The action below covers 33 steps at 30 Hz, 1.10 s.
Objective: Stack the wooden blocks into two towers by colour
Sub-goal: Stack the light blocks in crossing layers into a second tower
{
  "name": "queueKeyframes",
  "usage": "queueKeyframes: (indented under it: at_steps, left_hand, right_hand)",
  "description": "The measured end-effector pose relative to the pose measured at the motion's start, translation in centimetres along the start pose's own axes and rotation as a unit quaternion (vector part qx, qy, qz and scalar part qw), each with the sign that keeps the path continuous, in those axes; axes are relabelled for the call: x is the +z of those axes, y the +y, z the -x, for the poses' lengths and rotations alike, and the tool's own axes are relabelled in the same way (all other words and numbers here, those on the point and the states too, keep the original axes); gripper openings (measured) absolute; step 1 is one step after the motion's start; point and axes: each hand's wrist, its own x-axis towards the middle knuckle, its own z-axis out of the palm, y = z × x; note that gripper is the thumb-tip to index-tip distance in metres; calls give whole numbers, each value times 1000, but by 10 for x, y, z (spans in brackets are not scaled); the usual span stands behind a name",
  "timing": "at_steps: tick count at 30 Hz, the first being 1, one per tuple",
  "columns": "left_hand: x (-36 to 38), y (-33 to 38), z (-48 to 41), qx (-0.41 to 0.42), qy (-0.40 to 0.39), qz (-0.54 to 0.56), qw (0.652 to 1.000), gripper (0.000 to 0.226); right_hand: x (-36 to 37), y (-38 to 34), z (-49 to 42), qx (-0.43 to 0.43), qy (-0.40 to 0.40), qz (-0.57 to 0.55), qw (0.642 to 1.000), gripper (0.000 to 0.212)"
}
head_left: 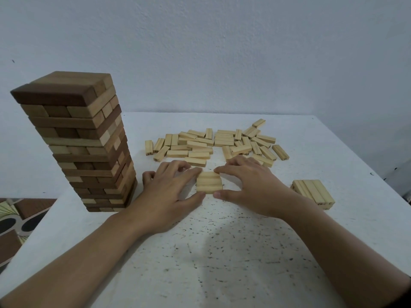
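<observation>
Pale blocks (209, 182), three laid side by side as one flat layer, lie on the worktop (222, 252) just in front of the person, caught between both hands. The left hand (175, 192) closes its grip on the layer's left end, forefinger along the far corner and thumb against the near corner, while its other fingers curl down onto the worktop behind. The right hand (249, 187) mirrors it on the right end, with forefinger on the far corner, thumb on the near one and the remaining fingers bent over the surface beyond. Both palms face down and both bare forearms run in from the lower corners, meeting at the layer. Just behind the hands sprawls one loose heap (218, 145) of pale blocks, several dozen and too jumbled to count exactly, some lying across others and a few showing printed numbers on their ends. To the right, apart from the heap, sits one small bundle (313, 193) of pale blocks packed side by side; its exact number is hard to tell. At the left stands one tall brown tower (75, 141), built in crossing layers of three, with a dark block at the front of its top layer. A plain wall (222, 52) rises behind.
</observation>
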Motion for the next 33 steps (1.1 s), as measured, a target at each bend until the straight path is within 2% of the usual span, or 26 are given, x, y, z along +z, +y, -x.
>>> queueKeyframes:
  at_steps: [6,20,23,28,33]
  left_hand:
    - [0,-1,0,3,3,9,1000,79]
    - [3,0,2,16,-18,-61,998,77]
    - [3,-1,2,16,-15,-55,998,74]
    - [2,0,2,8,-3,-14,1000,82]
    - [1,-2,2,10,-3,9,1000,77]
  right_hand:
    - [0,1,0,-2,3,0,1000,63]
    - [1,2,1,-5,9,0,1000,65]
    - [1,2,0,-6,11,1,1000,64]
    - [2,3,0,-7,12,0,1000,64]
    - [2,4,-1,-10,8,3,1000,63]
